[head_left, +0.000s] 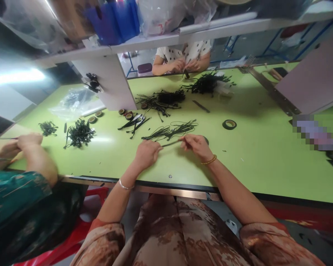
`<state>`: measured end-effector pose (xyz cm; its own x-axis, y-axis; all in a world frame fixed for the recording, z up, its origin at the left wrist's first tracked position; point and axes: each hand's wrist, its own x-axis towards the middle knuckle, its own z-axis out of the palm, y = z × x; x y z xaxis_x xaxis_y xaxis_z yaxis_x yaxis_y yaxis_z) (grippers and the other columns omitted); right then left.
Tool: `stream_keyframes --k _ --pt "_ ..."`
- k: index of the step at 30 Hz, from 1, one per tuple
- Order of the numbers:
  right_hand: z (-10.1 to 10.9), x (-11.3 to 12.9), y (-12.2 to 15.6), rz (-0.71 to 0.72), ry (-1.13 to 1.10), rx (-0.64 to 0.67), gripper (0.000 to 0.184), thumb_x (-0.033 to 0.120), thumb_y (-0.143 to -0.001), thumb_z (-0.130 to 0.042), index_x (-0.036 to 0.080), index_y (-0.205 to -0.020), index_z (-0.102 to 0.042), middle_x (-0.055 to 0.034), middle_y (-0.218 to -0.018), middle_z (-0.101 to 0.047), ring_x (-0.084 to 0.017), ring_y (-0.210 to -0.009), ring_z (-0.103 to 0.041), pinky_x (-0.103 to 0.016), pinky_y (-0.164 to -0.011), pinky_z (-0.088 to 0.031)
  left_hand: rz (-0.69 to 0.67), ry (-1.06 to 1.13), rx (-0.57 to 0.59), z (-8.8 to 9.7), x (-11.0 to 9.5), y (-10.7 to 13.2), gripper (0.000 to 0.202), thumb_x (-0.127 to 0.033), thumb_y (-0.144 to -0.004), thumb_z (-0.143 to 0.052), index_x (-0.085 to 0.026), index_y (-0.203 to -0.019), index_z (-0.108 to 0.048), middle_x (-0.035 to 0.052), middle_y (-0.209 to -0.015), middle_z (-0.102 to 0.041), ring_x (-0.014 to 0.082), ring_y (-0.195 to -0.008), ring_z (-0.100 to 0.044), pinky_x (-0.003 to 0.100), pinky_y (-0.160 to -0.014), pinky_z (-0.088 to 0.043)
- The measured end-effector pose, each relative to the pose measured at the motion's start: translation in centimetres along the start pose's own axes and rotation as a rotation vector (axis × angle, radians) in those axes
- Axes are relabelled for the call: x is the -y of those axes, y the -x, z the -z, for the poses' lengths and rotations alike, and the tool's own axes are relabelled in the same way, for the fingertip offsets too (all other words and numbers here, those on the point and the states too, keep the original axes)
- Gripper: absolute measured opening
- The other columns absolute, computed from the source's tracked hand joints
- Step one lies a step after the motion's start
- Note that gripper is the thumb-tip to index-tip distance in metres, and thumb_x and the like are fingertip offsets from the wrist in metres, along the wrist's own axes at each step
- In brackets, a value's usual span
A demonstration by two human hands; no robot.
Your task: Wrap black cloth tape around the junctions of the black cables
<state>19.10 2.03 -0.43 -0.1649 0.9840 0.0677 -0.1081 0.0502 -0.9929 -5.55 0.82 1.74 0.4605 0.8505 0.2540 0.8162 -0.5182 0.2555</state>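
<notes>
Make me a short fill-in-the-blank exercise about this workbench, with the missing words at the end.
1. The left hand and right hand hold a dark strip above a tabletop coloured ____.
2. The right-wrist bracelet is coloured ____.
3. The white shirt across the tabletop is patterned with dark ____.

Missing words: green; gold; dots.

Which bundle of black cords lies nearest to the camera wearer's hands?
The bundle just beyond the left hand and right hand; the others lie farther across the table or leftward.

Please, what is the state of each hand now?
Left hand: closed, holding a dark cord.
Right hand: closed, holding the same cord.
</notes>
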Motion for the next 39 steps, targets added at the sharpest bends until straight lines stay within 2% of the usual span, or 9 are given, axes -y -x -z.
stream_keyframes --k 5,10,13,18,27,31,33,37,39 --pt "1.9 -0.7 -1.5 -0.023 -0.104 -0.335 0.053 0.067 -0.068 -0.075 0.015 -0.082 -0.073 -0.0006 -0.058 -0.066 -0.007 -0.046 -0.052 -0.020 -0.045 -0.042 0.529 -0.109 -0.108 0.3 7.1 -2.3 0.037 -0.038 -0.097 -0.038 -0.019 -0.085 -0.067 0.0110 -0.079 -0.066 0.0250 -0.078 -0.057 0.035 -0.071 -0.036" --pt "2.6 -1.2 -2.0 -0.046 -0.108 -0.327 0.055 0.067 -0.062 -0.078 0.015 -0.080 -0.072 0.0001 -0.057 -0.065 -0.007 -0.045 -0.051 -0.020 -0.045 -0.040 0.619 -0.159 -0.237 -0.5 11.1 -3.8 0.036 -0.032 -0.089 -0.050 -0.013 -0.114 -0.067 0.0201 -0.125 -0.060 0.0323 -0.113 -0.053 0.041 -0.092 -0.039" --pt "2.3 -1.3 -2.0 -0.012 -0.065 -0.311 0.050 0.064 -0.065 -0.078 0.016 -0.079 -0.071 0.0006 -0.058 -0.065 -0.007 -0.047 -0.051 -0.021 -0.047 -0.042 0.532 -0.080 -0.241 -1.2 8.8 -4.3 0.036 -0.035 -0.091 -0.047 -0.015 -0.111 -0.069 0.0174 -0.120 -0.064 0.0290 -0.108 -0.056 0.039 -0.091 -0.041" --pt "1.7 -1.4 -1.6 0.017 0.050 -0.251 0.044 0.060 -0.072 -0.073 0.016 -0.080 -0.070 0.0003 -0.059 -0.065 -0.009 -0.049 -0.051 -0.023 -0.050 -0.044 0.447 0.044 0.146 -2.9 3.4 -4.9 0.022 -0.040 -0.082 -0.060 -0.021 -0.087 -0.070 0.0081 -0.082 -0.071 0.0231 -0.075 -0.060 0.033 -0.070 -0.042" --pt "0.8 -2.0 -1.0 0.078 0.329 -0.161 0.035 0.051 -0.085 -0.059 0.017 -0.082 -0.070 -0.0025 -0.062 -0.068 -0.013 -0.051 -0.054 -0.026 -0.051 -0.043 0.632 0.568 -0.050 -1.8 5.7 -4.2 0.020 -0.036 -0.077 -0.057 -0.017 -0.074 -0.063 -0.0003 -0.063 -0.061 0.0122 -0.057 -0.050 0.025 -0.058 -0.039" --pt "-0.1 -2.5 -0.6 0.168 0.547 -0.069 0.029 0.041 -0.091 -0.054 0.017 -0.085 -0.070 -0.0032 -0.068 -0.070 -0.014 -0.055 -0.054 -0.027 -0.055 -0.042 0.449 0.732 0.246 -0.9 4.2 -3.7 0.018 -0.033 -0.072 -0.065 -0.015 -0.072 -0.064 -0.0014 -0.059 -0.058 0.0113 -0.058 -0.052 0.024 -0.058 -0.041" --pt "-0.8 -2.6 -0.4 0.235 0.660 -0.033 0.025 0.034 -0.092 -0.053 0.016 -0.099 -0.070 -0.0053 -0.080 -0.071 -0.016 -0.063 -0.058 -0.028 -0.061 -0.045 0.410 0.875 0.248 -0.3 3.0 -3.7 0.025 -0.038 -0.077 -0.063 -0.014 -0.083 -0.066 -0.0009 -0.060 -0.058 0.0114 -0.058 -0.053 0.024 -0.058 -0.042" --pt "-1.6 -3.0 -1.2 0.291 1.030 0.031 0.048 0.027 -0.087 -0.062 0.019 -0.135 -0.056 -0.0124 -0.111 -0.065 -0.020 -0.078 -0.061 -0.031 -0.065 -0.045 0.312 0.679 0.186 1.2 1.3 -3.6 0.025 -0.035 -0.082 -0.056 -0.015 -0.090 -0.068 0.0016 -0.068 -0.064 0.0118 -0.061 -0.054 0.025 -0.062 -0.043" --pt "-1.5 -3.2 -2.2 0.250 1.191 0.062 0.043 0.029 -0.086 -0.065 0.021 -0.128 -0.062 -0.0130 -0.109 -0.063 -0.022 -0.080 -0.059 -0.031 -0.062 -0.043 0.278 0.487 0.159 1.8 1.0 -3.4 0.027 -0.031 -0.084 -0.052 -0.017 -0.098 -0.070 0.0020 -0.071 -0.066 0.0132 -0.062 -0.054 0.026 -0.064 -0.043"
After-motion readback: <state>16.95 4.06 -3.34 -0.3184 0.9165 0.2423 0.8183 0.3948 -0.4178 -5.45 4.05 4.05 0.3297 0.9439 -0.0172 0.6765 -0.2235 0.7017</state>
